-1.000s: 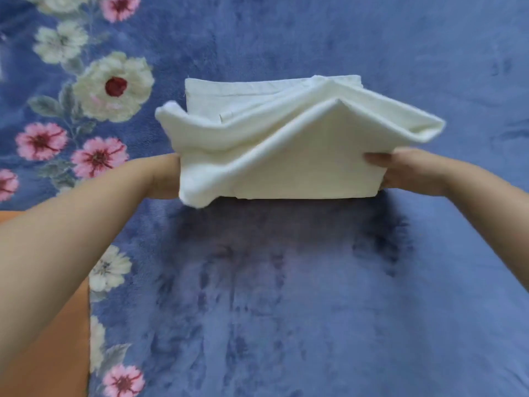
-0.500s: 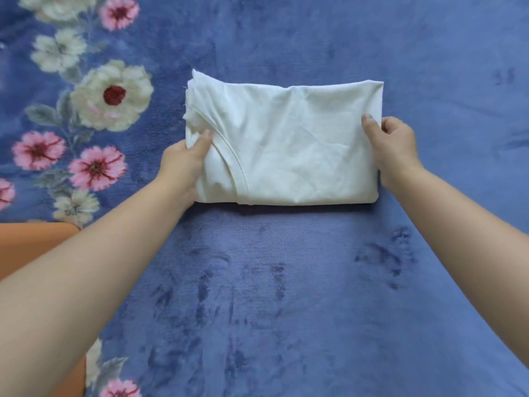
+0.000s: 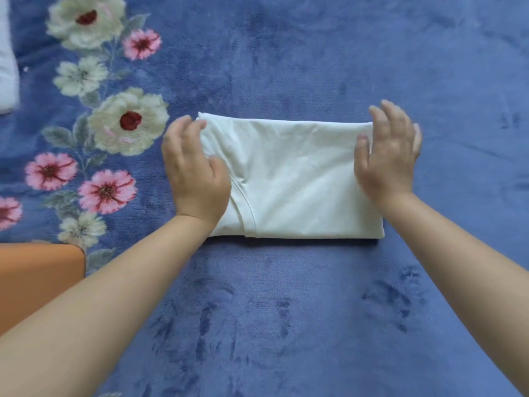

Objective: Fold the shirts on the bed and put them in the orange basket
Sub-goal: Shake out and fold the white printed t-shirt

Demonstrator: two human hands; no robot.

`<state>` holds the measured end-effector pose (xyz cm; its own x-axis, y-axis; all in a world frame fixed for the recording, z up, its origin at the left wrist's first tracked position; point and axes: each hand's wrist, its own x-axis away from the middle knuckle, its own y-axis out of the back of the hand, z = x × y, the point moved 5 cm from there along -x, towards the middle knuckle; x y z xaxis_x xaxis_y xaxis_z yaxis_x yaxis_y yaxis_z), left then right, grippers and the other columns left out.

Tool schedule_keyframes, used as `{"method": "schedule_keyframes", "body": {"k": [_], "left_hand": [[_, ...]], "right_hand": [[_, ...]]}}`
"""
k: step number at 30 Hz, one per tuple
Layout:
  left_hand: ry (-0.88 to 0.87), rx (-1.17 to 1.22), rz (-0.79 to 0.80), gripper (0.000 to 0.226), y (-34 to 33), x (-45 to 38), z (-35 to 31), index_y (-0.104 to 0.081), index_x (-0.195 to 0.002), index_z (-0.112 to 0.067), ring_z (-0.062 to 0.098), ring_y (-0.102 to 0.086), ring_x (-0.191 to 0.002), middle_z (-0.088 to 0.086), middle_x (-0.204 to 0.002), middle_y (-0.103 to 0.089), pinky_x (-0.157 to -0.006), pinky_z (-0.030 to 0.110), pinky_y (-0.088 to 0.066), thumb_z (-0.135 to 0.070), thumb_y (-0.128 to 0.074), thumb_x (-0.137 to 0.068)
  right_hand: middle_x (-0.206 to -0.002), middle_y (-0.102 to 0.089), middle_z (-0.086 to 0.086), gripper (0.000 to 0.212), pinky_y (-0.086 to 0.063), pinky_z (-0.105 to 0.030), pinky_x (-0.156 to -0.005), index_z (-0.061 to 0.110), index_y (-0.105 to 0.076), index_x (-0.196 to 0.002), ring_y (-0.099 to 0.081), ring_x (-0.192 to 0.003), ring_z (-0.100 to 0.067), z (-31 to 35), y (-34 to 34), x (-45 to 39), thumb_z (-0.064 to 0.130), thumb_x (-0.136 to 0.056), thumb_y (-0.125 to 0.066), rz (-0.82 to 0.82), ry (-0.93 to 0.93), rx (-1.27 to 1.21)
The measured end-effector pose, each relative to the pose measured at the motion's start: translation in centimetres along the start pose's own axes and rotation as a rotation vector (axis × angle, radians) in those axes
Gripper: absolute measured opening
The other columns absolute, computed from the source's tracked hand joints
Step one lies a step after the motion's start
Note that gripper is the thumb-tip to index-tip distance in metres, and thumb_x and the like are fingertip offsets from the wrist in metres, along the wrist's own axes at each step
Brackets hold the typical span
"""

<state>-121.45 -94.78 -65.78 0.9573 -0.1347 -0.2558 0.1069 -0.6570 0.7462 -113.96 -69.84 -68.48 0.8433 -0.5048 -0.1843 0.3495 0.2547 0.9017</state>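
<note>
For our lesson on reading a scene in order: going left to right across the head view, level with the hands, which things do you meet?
Pink flower → left hand → folded white shirt → right hand → plain blue blanket.

A home bedroom: plush blue blanket (image 3: 315, 53) with a flower print (image 3: 126, 124) at 9 o'clock covers the bed, folded shirt (image 3: 292, 179) on it, orange basket (image 3: 34, 279) at 8 o'clock.

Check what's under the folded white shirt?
The folded white cotton shirt lies flat on the blue plush floral blanket. Blanket shows around it; whatever sits directly beneath is covered.
</note>
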Motion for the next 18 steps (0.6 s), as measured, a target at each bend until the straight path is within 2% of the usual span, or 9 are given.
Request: {"method": "schedule_keyframes", "body": {"k": [2, 3, 5, 7, 9, 12, 14, 16, 18], "left_hand": [[-0.343, -0.183, 0.177, 0.042, -2.4, -0.3, -1.9, -0.057, -0.112, 0.007, 0.042, -0.043, -0.121, 0.029, -0.123, -0.053, -0.103, 0.044, -0.031, -0.008, -0.038, -0.077], [-0.432, -0.288, 0.314, 0.045, -3.7, -0.2, -2.5, -0.056, -0.117, 0.005, 0.041, -0.041, -0.126, 0.027, -0.129, -0.050, -0.105, 0.047, -0.031, -0.016, -0.038, -0.082], [-0.357, -0.509, 0.575, 0.056, -5.9, -0.4, -1.4, -0.034, -0.141, -0.004, 0.032, -0.016, -0.142, 0.016, -0.152, -0.023, -0.114, 0.045, -0.009, -0.034, -0.027, -0.094], [-0.174, -0.593, 0.681, 0.059, -6.8, -1.1, 1.0, -0.009, -0.149, -0.014, 0.022, 0.008, -0.144, 0.007, -0.157, 0.002, -0.113, 0.037, 0.009, -0.043, -0.022, -0.099], [-0.060, -0.581, 0.633, 0.063, -6.7, -1.7, 2.6, -0.006, -0.150, -0.019, 0.020, 0.012, -0.143, 0.006, -0.157, 0.007, -0.112, 0.042, 0.011, -0.047, -0.024, -0.097], [0.021, -0.495, 0.589, 0.064, -6.8, -1.5, 3.5, -0.008, -0.150, -0.020, 0.020, 0.015, -0.143, 0.005, -0.157, 0.008, -0.112, 0.049, 0.009, -0.048, -0.027, -0.096], [0.066, -0.428, 0.553, 0.062, -7.0, -1.2, 4.0, -0.011, -0.149, -0.019, 0.022, 0.013, -0.143, 0.003, -0.157, 0.005, -0.113, 0.047, 0.006, -0.045, -0.030, -0.097], [0.105, -0.348, 0.524, 0.060, -7.3, -1.3, 4.6, -0.014, -0.149, -0.019, 0.025, 0.007, -0.143, 0.002, -0.157, 0.001, -0.113, 0.044, 0.002, -0.044, -0.031, -0.097], [0.104, -0.247, 0.475, 0.067, -7.4, -1.7, 4.9, -0.019, -0.148, -0.016, 0.028, -0.002, -0.143, 0.006, -0.157, -0.006, -0.113, 0.039, -0.002, -0.052, -0.033, -0.092]], "right_hand": [[-0.133, -0.050, -0.023, 0.045, -0.020, -0.059, -0.102, -0.001, -0.055, -0.124, -0.044, -0.125, -0.043, 1.4, -1.5, 0.2, 0.023, -0.090, -0.038, 0.062, 0.309, 0.102], [-0.131, -0.051, -0.024, 0.048, -0.023, -0.060, -0.100, -0.003, -0.055, -0.123, -0.045, -0.122, -0.046, 1.4, -2.4, 0.4, 0.025, -0.090, -0.035, 0.125, 0.392, 0.132], [-0.133, -0.049, -0.024, 0.057, -0.023, -0.057, -0.104, -0.005, -0.051, -0.127, -0.041, -0.126, -0.046, 0.9, -3.6, 0.0, 0.032, -0.091, -0.027, 0.259, 0.395, 0.143], [-0.137, -0.047, -0.018, 0.066, -0.019, -0.050, -0.110, -0.001, -0.047, -0.132, -0.037, -0.132, -0.037, -0.5, -3.6, -1.5, 0.039, -0.089, -0.018, 0.315, 0.235, 0.111], [-0.130, -0.053, -0.017, 0.066, -0.025, -0.041, -0.105, 0.001, -0.052, -0.126, -0.043, -0.125, -0.032, -2.2, -3.0, -3.8, 0.040, -0.084, -0.019, 0.306, 0.081, 0.027], [-0.123, -0.055, -0.015, 0.059, -0.032, -0.036, -0.096, 0.003, -0.059, -0.117, -0.045, -0.118, -0.032, -3.2, -2.9, -5.7, 0.035, -0.082, -0.024, 0.336, 0.042, -0.005], [-0.129, -0.051, -0.012, 0.059, -0.030, -0.038, -0.098, 0.006, -0.056, -0.122, -0.041, -0.120, -0.032, -3.8, -3.6, -5.3, 0.034, -0.083, -0.023, 0.363, 0.039, 0.059], [-0.127, -0.049, -0.016, 0.058, -0.030, -0.037, -0.095, 0.005, -0.055, -0.123, -0.040, -0.118, -0.034, -4.6, -3.8, -4.8, 0.034, -0.084, -0.023, 0.303, -0.001, 0.115], [-0.121, -0.050, -0.022, 0.052, -0.030, -0.035, -0.090, 0.002, -0.055, -0.118, -0.043, -0.113, -0.036, -5.4, -3.6, -5.0, 0.032, -0.088, -0.026, 0.234, -0.111, 0.096]]}}
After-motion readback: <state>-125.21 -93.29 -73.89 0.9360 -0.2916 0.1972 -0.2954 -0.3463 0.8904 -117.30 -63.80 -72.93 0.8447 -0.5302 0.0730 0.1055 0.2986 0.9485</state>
